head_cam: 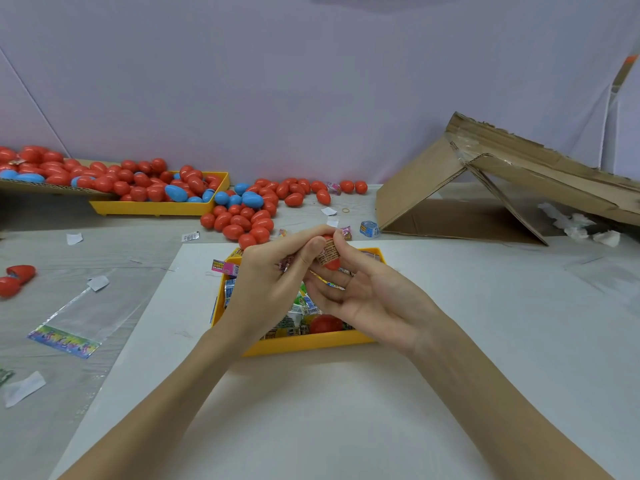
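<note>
Both hands meet above a yellow tray (304,344) full of small wrapped candies and packets. Between them is a red plastic egg (331,262) with a printed paper band around it. My left hand (273,275) pinches the egg's top with thumb and fingers and also holds a small candy wrapper. My right hand (360,292) holds the egg's right side with thumb and forefinger, its other fingers curled under with a striped wrapper across them. Another red egg (325,323) lies inside the tray.
A heap of red and blue eggs (242,216) spills from a second yellow tray (159,206) and a cardboard sheet at the back left. A collapsed cardboard box (485,188) stands at the right. A clear bag (79,317), paper scraps and two red egg halves (15,277) lie at the left.
</note>
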{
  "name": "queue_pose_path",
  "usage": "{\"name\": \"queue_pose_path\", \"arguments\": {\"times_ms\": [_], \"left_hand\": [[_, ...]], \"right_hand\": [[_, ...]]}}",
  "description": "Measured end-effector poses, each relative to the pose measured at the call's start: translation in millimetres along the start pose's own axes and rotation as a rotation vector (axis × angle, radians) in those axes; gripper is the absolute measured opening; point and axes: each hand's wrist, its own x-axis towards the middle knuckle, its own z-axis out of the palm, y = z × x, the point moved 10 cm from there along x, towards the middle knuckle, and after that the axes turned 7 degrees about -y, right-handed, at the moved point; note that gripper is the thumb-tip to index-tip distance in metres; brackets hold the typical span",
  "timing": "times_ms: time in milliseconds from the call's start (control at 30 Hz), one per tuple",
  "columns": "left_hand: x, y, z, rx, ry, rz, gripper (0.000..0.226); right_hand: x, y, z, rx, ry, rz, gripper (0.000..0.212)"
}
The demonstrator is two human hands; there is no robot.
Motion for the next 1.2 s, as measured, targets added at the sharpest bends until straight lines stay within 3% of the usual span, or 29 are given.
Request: {"name": "queue_pose_path", "arguments": {"times_ms": [100,300,633,900,967,1100,1200], "left_hand": [[0,-6,-2,-0.024,0.009,-0.052,0.029],[2,-11,4,-0.094,-0.059,-0.127,0.035],[4,1,-4,0.064,-0.107,0.061,0.039],[3,-7,3,0.072,-0.147,-0.008,0.039],[5,-12,5,0.043,-0.193,-0.046,0.043],[7,-19,-4,0.124,-0.179,-0.070,0.045],[8,-29,-21,0.213,-0.100,-0.098,0.038]], "right_hand": [[-1,-2,1,-0.028,-0.008,-0.006,0.031],[-2,-9,-6,-0.053,0.043,-0.058,0.016],[1,-13,-3,-0.112,-0.025,-0.094,0.014],[1,-10,-12,-0.030,0.013,-0.071,0.016],[1,-19,-16,-0.191,0.067,-0.162,0.022],[-23,-69,-7,-1.085,0.334,-0.613,0.025],[-34,-101,17,-1.559,0.404,-0.894,0.032]]}}
